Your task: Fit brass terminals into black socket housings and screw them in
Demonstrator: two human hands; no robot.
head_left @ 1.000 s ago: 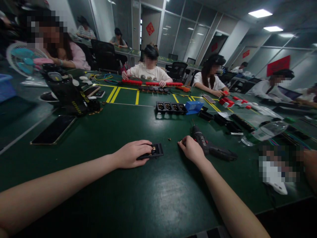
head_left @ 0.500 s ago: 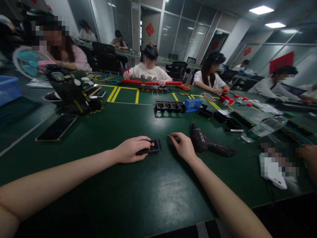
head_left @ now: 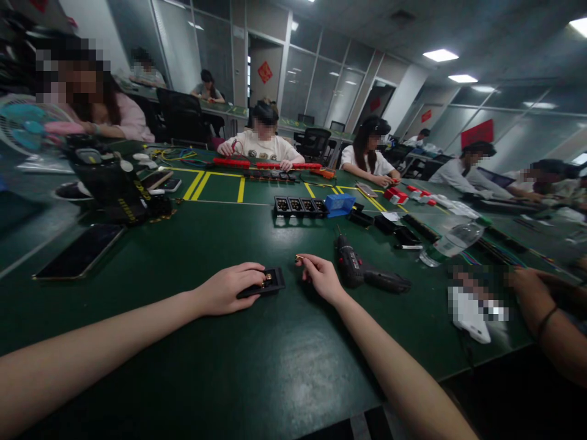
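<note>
My left hand (head_left: 229, 289) grips a small black rectangular housing (head_left: 277, 281) lying on the green table, its fingers curled over the near left part. Brass-coloured contacts (head_left: 268, 278) show inside the housing beside my fingertips. Just to the right, a tiny brass-coloured piece (head_left: 298, 259) is pinched between the thumb and finger of my right hand (head_left: 322, 278), a little above the table and apart from the housing. Its exact kind is too small to make out. A black power drill (head_left: 351, 264) lies right of my right hand, with its bit pointing away.
Behind the hands stand a row of black housings with brass parts (head_left: 300, 206) and a blue tray (head_left: 339, 205). A phone (head_left: 80, 250) lies left; a plastic bottle (head_left: 452, 242) lies right. A co-worker's arm (head_left: 545, 305) reaches in at the right edge; other people sit opposite.
The whole view has shifted, with the table items now further left and slightly lower. The small piece in my right hand has tilted as the fingers turned. My left hand stays on the housing.
</note>
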